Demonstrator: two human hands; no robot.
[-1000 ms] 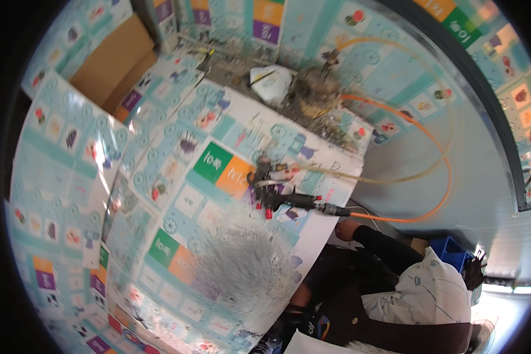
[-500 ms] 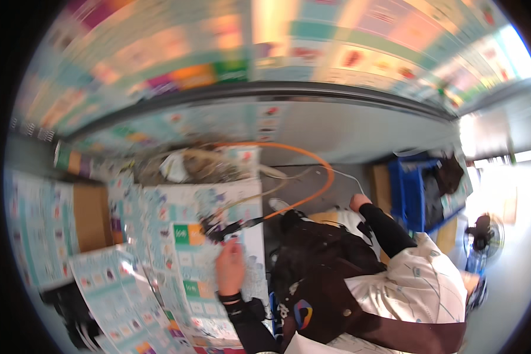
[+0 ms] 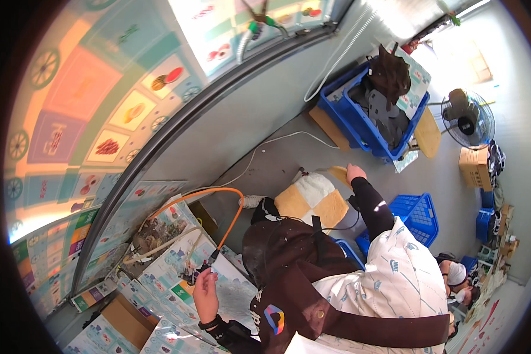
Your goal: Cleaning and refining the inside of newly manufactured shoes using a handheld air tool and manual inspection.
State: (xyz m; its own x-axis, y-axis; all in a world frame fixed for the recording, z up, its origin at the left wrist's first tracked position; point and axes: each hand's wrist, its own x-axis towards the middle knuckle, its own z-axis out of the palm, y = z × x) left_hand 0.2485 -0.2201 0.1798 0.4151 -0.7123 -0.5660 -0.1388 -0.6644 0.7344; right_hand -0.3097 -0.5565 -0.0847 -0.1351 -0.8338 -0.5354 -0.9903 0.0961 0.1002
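Note:
My left hand point(image 3: 205, 295) is over the paper-covered bench at the lower left, its fingers curled together. Right at its fingertips is a small dark tool point(image 3: 202, 270) joined to an orange hose point(image 3: 233, 221); whether the fingers touch the tool cannot be made out. My right hand point(image 3: 354, 172) is held out to the right, closed like a fist, beside the edge of a pale wooden piece point(image 3: 338, 175). What it holds, if anything, is hidden. Between my hands, past my dark apron point(image 3: 289, 248), a yellow-and-white checked cushion point(image 3: 312, 200) shows.
Blue crates point(image 3: 360, 118) with dark pieces and a brown bag stand at the far right. A blue basket point(image 3: 416, 215) and a fan point(image 3: 467, 118) are farther right. A white cable point(image 3: 289, 135) crosses the floor. A printed-panel partition point(image 3: 218, 106) rises ahead.
My view has swung to the right, so the bench sits lower left and more floor, crates and fan show. Both hands keep about the same closed shape.

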